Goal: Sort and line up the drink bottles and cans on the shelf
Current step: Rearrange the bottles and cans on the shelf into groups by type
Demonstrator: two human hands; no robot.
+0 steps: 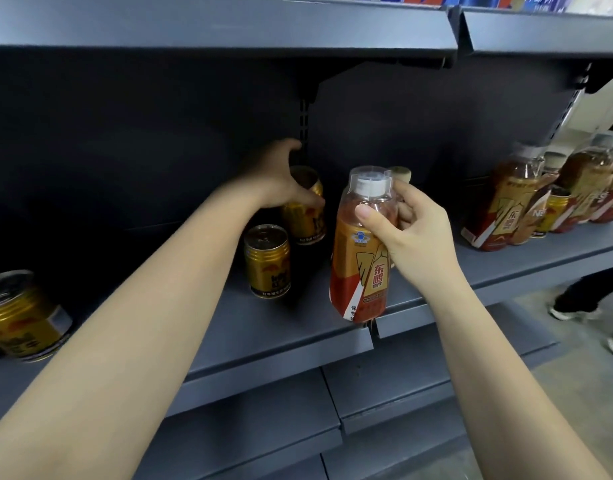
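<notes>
The left hand [277, 178] curls its grip round a gold can [303, 206] at the back of the grey shelf [281, 344], while the right hand [416, 233] pinches an orange-labelled drink bottle [362, 251] by its neck above the shelf's front edge.

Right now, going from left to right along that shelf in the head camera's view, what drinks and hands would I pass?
Gold can at the far left → gold can standing alone → left hand gripping a rear gold can → orange bottle held by the right hand → group of bottles at the right.
</notes>
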